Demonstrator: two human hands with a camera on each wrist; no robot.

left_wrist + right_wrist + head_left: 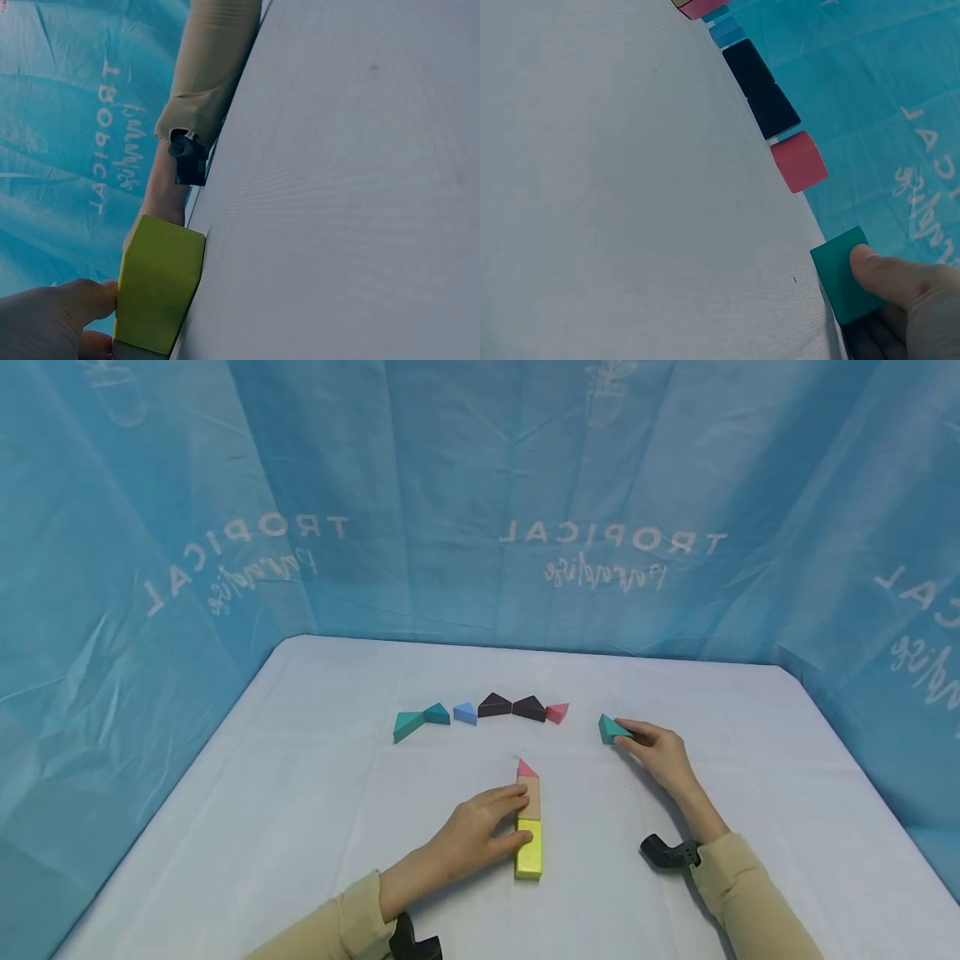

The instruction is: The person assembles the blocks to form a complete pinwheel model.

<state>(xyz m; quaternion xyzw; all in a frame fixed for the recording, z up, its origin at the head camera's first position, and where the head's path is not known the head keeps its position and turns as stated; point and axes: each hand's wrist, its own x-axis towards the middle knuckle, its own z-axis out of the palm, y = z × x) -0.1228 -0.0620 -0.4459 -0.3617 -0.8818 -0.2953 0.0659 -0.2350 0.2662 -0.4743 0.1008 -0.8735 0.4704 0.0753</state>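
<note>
My left hand (476, 828) rests on a column of toy blocks lying on the white table. Its thumb touches the yellow block (529, 860), while the other fingers lie over the plain wood block (530, 802). A small pink triangular block (527, 768) tips the far end of that column. In the left wrist view, the thumb is against the upper side of the yellow block (161, 289). To the right, my right hand (666, 760) pinches a green triangular block (611, 729) between thumb and fingers, with the thumb over its face (840, 277).
Farther back, a row of triangular blocks runs sideways: a green one (407, 724), a teal one (437, 714), a blue one (465, 713), two black ones (495, 706) and a red one (557, 712). Blue printed curtains (480, 585) surround the white table (300, 777).
</note>
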